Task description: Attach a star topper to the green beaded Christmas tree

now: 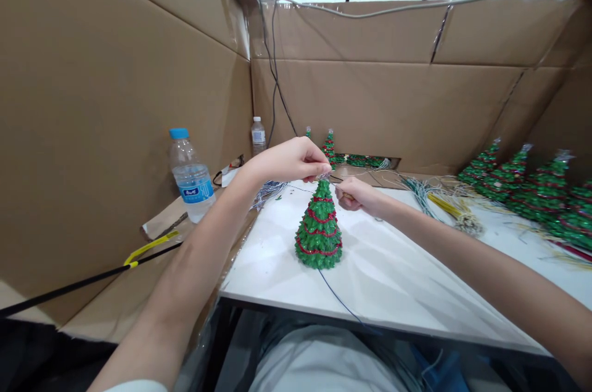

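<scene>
A small green Christmas tree with red garlands and glittery tips stands upright on the white table. My left hand is closed in a pinch on the clear topper at its peak. Just right of the peak, my right hand is a fist around a thin item, mostly hidden by the fingers, whose tip points toward the topper. From under the tree's base a dark blue wire runs over the table's front edge.
More decorated trees line the right side, and others stand behind my hands. Loose pale wires and a yellow bundle lie at right. A water bottle stands at left by cardboard walls.
</scene>
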The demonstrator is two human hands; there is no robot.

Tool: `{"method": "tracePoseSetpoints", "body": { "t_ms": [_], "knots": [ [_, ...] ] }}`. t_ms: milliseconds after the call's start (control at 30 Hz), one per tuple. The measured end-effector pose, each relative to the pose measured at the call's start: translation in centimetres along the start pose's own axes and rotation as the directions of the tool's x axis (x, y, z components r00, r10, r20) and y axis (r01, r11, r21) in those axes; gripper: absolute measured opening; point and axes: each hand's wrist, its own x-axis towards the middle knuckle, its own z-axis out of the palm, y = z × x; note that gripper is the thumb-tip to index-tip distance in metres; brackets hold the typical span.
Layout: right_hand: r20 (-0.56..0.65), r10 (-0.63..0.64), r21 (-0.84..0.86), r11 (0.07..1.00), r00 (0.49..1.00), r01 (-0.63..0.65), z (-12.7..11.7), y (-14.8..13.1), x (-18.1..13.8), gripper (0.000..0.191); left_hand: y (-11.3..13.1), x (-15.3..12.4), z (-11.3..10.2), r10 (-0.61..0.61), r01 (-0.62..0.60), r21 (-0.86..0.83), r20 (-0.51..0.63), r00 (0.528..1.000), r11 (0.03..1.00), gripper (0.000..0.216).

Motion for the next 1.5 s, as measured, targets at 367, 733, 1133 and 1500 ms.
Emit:
{"method": "tracePoseSetpoints", "body": {
  "t_ms": [367, 733, 1133, 1500],
  "knots": [
    [0.061, 0.029, 0.149, 0.988, 0.998, -0.038, 1.2, 1.4, 0.1, 0.026, -0.1, 0.0, 0.1, 0.004, -0.004, -0.061, -0.006, 1.0, 0.998, 0.03],
    [-0.111, -0.058, 0.245, 0.966, 0.992, 0.084, 2.8, 2.2, 0.6, 0.029, 0.1, -0.1, 0.0, -0.001, 0.003, -0.083, 0.023, 1.0, 0.997, 0.03],
    [-0.232, -0.109, 0.24, 0.956, 0.967, 0.166, 3.6, 2.9, 1.2, 0.032, 0.0, -0.1, 0.0, 0.033, -0.03, -0.102, 0.035, 0.999, 0.994, 0.032],
    [-0.268, -0.114, 0.097, 0.985, 0.957, 0.144, 2.3, 1.3, 0.2, 0.02, 2.1, -0.6, 1.0, -0.069, 0.1, 0.201, -0.157, 0.985, 0.974, 0.024]
  ]
}}
